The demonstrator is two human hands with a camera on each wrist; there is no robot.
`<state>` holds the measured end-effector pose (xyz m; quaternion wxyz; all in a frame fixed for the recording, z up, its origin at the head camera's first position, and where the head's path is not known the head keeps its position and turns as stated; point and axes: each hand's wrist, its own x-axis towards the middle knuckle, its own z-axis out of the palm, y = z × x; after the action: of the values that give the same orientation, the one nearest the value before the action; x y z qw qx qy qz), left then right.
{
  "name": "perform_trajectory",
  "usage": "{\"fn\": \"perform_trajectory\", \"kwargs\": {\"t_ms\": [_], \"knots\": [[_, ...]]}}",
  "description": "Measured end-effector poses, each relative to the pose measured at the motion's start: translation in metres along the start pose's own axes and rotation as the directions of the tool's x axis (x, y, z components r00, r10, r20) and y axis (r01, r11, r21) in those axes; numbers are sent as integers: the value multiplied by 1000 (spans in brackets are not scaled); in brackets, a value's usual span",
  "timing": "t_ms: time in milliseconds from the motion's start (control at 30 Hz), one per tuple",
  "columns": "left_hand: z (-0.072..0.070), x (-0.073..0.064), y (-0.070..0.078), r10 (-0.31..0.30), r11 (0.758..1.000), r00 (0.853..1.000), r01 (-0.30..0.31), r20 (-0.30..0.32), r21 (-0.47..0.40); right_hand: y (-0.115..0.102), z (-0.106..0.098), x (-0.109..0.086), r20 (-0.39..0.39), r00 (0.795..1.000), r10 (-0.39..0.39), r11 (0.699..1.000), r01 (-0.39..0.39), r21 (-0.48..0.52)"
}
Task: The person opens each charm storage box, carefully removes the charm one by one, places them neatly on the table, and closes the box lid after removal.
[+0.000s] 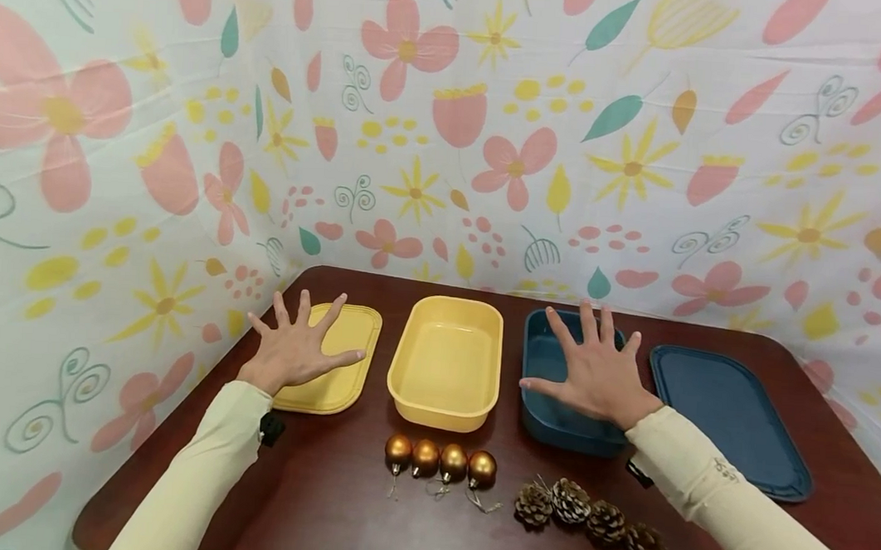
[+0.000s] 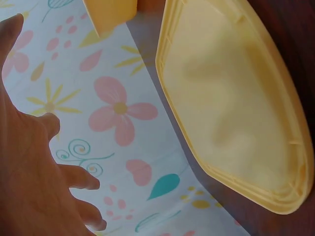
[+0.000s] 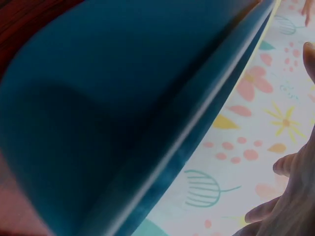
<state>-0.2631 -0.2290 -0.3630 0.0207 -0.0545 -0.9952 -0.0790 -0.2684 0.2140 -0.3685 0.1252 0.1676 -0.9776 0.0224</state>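
Observation:
My left hand point(image 1: 292, 352) is spread wide above the yellow lid point(image 1: 355, 337), fingers straight and holding nothing. In the left wrist view that lid point(image 2: 221, 98) lies flat below the hand point(image 2: 29, 162). Over the blue box point(image 1: 553, 418) my right hand point(image 1: 598, 368) is spread the same way, hiding part of its inside. The right wrist view has the box's blue wall point(image 3: 162, 142) close up, with the fingers apart from it. Between the hands stands an open yellow box point(image 1: 445, 367).
Several copper-gold bauble ornaments point(image 1: 425, 458) sit in a row before the yellow box. Several pine cones point(image 1: 571, 501) lie in a line before the blue box. A blue lid point(image 1: 732, 415) rests at the right of the dark wooden table point(image 1: 339, 494). Flowered cloth point(image 1: 447, 142) hangs behind.

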Motion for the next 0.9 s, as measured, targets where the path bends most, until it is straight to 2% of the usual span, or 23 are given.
{"fn": "perform_trajectory", "kwargs": {"t_ms": [267, 433, 600, 733, 900], "knots": [[7, 1, -17, -37, 995, 999, 38, 8, -97, -14, 0, 11, 20, 1000, 7, 996, -9, 89], [9, 1, -33, -56, 967, 998, 57, 11, -248, -31, 1, 19, 28, 1000, 6, 986, -11, 165], [10, -2, -48, -49, 907, 999, 51, 16, -419, -51, -2, 28, 41, 999, -2, 962, -9, 272], [11, -4, -59, -61, 839, 998, 61, 17, -540, -67, -6, 34, 46, 999, -10, 934, -7, 358], [11, -8, -66, -108, 768, 993, 109, 40, -631, -84, -9, 42, 46, 999, -22, 906, 1, 423]]}}
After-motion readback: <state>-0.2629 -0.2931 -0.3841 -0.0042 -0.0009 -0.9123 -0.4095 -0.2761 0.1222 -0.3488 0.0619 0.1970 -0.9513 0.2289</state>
